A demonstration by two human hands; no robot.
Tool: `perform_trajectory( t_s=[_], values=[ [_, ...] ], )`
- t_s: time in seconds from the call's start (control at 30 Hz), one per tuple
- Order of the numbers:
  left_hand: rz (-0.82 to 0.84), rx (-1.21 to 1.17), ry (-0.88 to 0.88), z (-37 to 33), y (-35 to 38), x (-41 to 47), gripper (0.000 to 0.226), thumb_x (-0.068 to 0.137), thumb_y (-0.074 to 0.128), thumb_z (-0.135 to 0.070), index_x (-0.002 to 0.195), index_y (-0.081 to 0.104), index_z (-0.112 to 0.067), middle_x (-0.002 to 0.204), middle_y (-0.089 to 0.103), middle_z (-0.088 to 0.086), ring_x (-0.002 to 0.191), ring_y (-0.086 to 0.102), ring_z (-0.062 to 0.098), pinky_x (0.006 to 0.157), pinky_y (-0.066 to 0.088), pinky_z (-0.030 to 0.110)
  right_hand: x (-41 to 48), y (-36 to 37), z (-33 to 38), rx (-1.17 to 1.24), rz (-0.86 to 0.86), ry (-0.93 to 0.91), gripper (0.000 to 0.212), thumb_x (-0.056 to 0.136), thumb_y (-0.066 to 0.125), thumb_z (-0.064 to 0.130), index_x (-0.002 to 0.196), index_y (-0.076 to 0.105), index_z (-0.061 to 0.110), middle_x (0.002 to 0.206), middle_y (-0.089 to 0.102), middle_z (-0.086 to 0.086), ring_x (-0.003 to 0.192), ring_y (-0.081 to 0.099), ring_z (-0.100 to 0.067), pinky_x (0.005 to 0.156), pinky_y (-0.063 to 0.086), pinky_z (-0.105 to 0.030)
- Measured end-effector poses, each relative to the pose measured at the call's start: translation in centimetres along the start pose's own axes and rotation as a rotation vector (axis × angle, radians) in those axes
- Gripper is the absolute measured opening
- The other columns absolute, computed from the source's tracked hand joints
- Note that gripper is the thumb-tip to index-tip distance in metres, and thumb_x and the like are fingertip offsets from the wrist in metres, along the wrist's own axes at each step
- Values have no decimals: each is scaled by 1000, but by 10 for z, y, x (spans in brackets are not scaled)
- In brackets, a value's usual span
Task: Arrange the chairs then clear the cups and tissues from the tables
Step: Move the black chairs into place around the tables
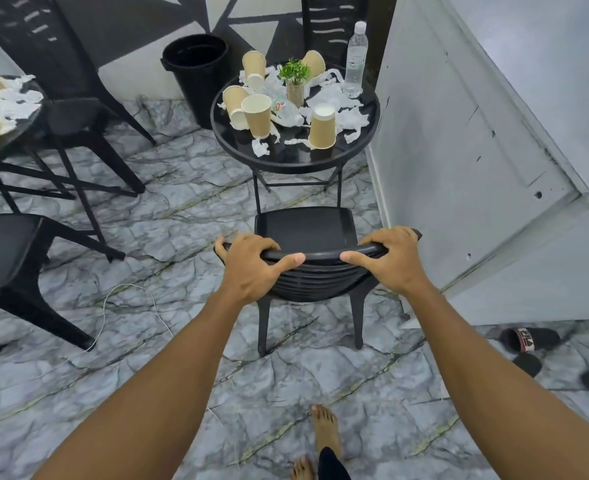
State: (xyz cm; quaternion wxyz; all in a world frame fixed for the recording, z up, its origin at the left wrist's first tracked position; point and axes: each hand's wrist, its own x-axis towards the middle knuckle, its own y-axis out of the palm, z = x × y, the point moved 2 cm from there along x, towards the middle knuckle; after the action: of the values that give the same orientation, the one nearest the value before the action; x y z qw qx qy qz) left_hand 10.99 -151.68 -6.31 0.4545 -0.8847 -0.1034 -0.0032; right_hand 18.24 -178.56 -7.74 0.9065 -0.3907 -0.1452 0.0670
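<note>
Behind the chair (303, 225), hands (251, 263) (390, 258) grip its crosswise rail, seat seemingly facing the table (287, 157).

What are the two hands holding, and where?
Both the left hand and the right hand grip the black chair by the top rail of its backrest.

Down to the right of your right hand (388, 258), a black slipper (528, 339) reads "FILA" on its strap. Beyond your left hand (251, 261), the crushed bottle (286, 110) has a red label too blurred to read.
</note>
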Motion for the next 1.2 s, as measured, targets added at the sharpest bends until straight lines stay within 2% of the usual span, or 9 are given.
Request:
perform_trajectory(
  t_s=[0.07, 0.27, 0.4, 0.57, 0.73, 0.87, 1.03, 1.13, 1.2],
  values=[
    [1, 14, 5, 3, 6, -14, 60, 76, 47, -88, 66, 63, -31, 69, 57, -15, 88, 52, 8, 107, 14, 58, -8, -1, -4, -12, 26, -31, 53, 64, 61, 88, 67, 69, 35, 62, 57, 22, 75, 54, -6, 94, 35, -42],
    [16, -20, 12, 5, 9, -24, 61, 73, 50, -90, 65, 66, -31, 64, 57, -15, 84, 53, 4, 104, 19, 58, -35, 0, -1, 11, -51, -32, 58, 64, 59, 87, 72, 70, 31, 71, 58, 21, 82, 50, -6, 92, 30, -29],
    [-12, -39, 25, 3, 10, -28, 64, 69, 51, -91, 64, 67, -29, 64, 55, -17, 89, 48, -3, 105, 19, 55, -38, 1, -3, -2, -41, -20, 56, 65, 60, 87, 74, 68, 32, 72, 57, 20, 83, 51, -10, 91, 34, -32],
    [-44, -63, 16, 9, 11, -34, 65, 65, 53, -92, 65, 68, -29, 70, 58, -18, 93, 48, -4, 107, 16, 51, -44, 3, -2, -37, -48, -54, 48, 68, 62, 84, 70, 61, 36, 70, 53, 22, 79, 48, -2, 88, 32, -29],
    [-31, -50, 58, 2, 2, -6, 65, 70, 54, -90, 58, 64, -27, 54, 53, -15, 75, 53, -1, 95, 27, 53, -23, -4, -2, -52, -23, -38, 51, 71, 54, 88, 70, 60, 38, 73, 58, 17, 82, 52, -14, 86, 35, -33],
    [28, -99, -2, 3, -1, -2, 61, 68, 56, -88, 66, 69, -29, 60, 59, -13, 77, 55, -1, 99, 24, 52, -16, -4, 3, -47, 7, -15, 52, 67, 50, 91, 69, 62, 40, 73, 60, 17, 84, 53, -13, 91, 33, -35],
    [46, -34, 29, 0, 8, -32, 62, 73, 46, -91, 70, 67, -33, 66, 60, -14, 79, 55, -1, 100, 22, 52, -33, -10, -8, -9, 112, 3, 55, 62, 53, 92, 70, 66, 39, 75, 61, 14, 94, 50, -14, 92, 24, -30],
    [130, -15, 16, -6, 2, -30, 59, 75, 43, -91, 78, 70, -38, 72, 64, -17, 85, 57, 2, 102, 19, 56, -30, -8, -9, -33, 124, 20, 58, 62, 52, 95, 69, 66, 39, 74, 62, 14, 95, 53, -19, 93, 28, -34],
    [153, 11, 14, -11, 1, -33, 55, 79, 44, -86, 83, 70, -38, 77, 66, -18, 90, 58, 5, 108, 11, 62, -31, -7, -10, -58, 123, 33, 59, 61, 51, 96, 69, 66, 40, 75, 61, 14, 95, 53, -20, 93, 30, -34]
  ],
)
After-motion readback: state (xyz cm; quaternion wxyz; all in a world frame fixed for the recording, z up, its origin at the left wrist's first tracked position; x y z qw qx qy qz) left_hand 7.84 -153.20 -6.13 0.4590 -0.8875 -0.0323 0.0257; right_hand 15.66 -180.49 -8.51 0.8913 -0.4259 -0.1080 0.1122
